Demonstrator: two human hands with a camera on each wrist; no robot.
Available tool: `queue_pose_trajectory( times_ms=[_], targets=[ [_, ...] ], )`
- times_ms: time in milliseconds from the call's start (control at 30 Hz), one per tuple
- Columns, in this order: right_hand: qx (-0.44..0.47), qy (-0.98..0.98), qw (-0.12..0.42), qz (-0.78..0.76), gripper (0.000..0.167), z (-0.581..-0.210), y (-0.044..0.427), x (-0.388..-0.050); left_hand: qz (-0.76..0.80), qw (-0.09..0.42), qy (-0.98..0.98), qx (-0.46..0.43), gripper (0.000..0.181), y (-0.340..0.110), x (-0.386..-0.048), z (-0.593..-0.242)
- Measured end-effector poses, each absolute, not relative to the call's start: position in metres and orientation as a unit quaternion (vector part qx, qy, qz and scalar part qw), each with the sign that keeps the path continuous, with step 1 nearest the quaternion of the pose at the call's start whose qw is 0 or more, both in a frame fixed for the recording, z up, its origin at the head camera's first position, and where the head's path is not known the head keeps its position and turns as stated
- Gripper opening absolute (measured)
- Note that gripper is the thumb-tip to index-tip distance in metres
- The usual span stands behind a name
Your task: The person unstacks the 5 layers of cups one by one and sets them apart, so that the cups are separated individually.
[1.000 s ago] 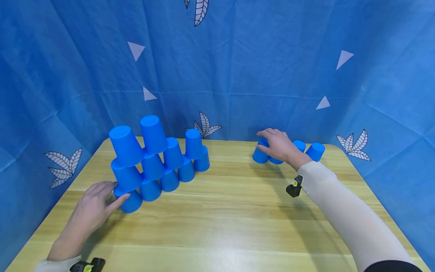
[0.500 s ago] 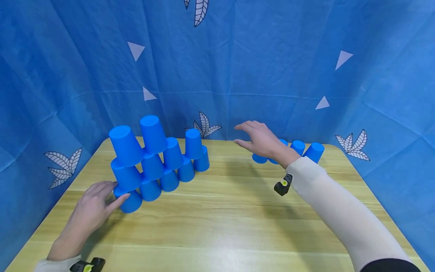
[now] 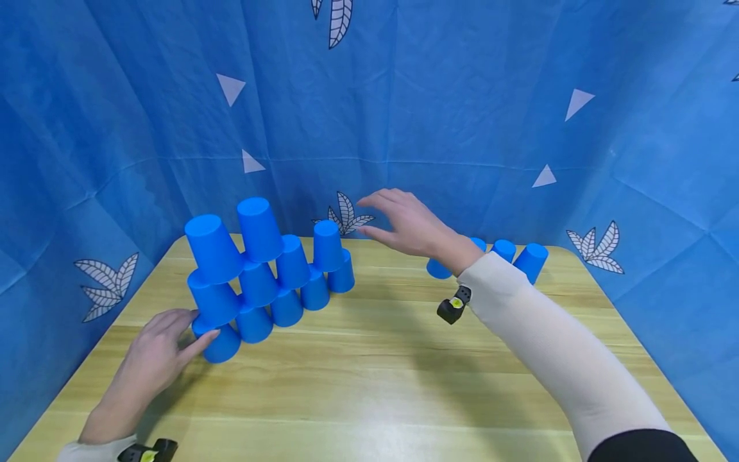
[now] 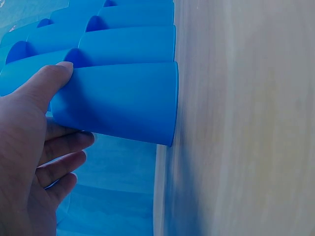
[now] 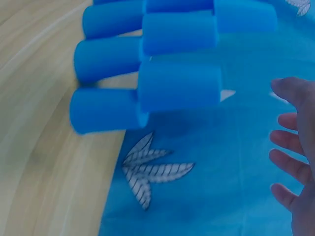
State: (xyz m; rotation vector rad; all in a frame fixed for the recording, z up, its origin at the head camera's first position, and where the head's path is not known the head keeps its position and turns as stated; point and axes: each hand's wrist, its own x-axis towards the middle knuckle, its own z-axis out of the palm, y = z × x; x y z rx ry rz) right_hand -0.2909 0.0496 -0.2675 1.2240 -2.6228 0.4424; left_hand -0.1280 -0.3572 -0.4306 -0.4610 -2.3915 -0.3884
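Observation:
In the head view, upside-down blue cups stand in a stepped stack at the left, three layers high at its near end. My left hand (image 3: 158, 350) holds the nearest bottom cup (image 3: 222, 346) between thumb and fingers; in the left wrist view the thumb lies at the narrow end of that cup (image 4: 118, 103). My right hand (image 3: 404, 221) hovers in the air to the right of the stack, fingers extended and nothing in it. Closest to it is the second-layer cup (image 3: 327, 247) at the far end, also seen in the right wrist view as a cup (image 5: 179, 86) apart from the fingers.
More blue cups (image 3: 530, 262) stand at the back right, partly hidden by the right forearm. The wooden table (image 3: 369, 385) ends at a blue curtain (image 3: 450, 115) with leaf prints. Each wrist wears a small black camera (image 3: 453, 307).
My right hand has moved left, away from the cups at the back right and towards the stack, carrying nothing. My left hand stays at the near bottom cup.

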Motion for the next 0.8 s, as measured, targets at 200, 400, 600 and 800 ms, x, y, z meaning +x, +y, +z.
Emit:
queue_pose_trajectory(
  times_ms=[200, 400, 600, 800],
  targets=[
    [0.439, -0.88, 0.105, 0.148, 0.055, -0.252, 0.024, -0.282, -0.146, 0.327, -0.918, -0.172, 0.051, -0.358, -0.127, -0.43],
    [0.466, -0.867, 0.109, 0.137, 0.055, -0.236, -0.005, -0.276, -0.146, 0.32, -0.921, -0.169, 0.048, -0.357, -0.127, -0.43],
    [0.469, -0.872, 0.088, 0.107, 0.059, -0.228, -0.033, -0.27, -0.144, 0.318, -0.923, -0.163, 0.048, -0.357, -0.125, -0.428],
    [0.462, -0.88, 0.095, 0.059, 0.062, -0.224, -0.059, -0.265, -0.143, 0.319, -0.921, -0.172, 0.045, -0.355, -0.126, -0.428]
  ],
)
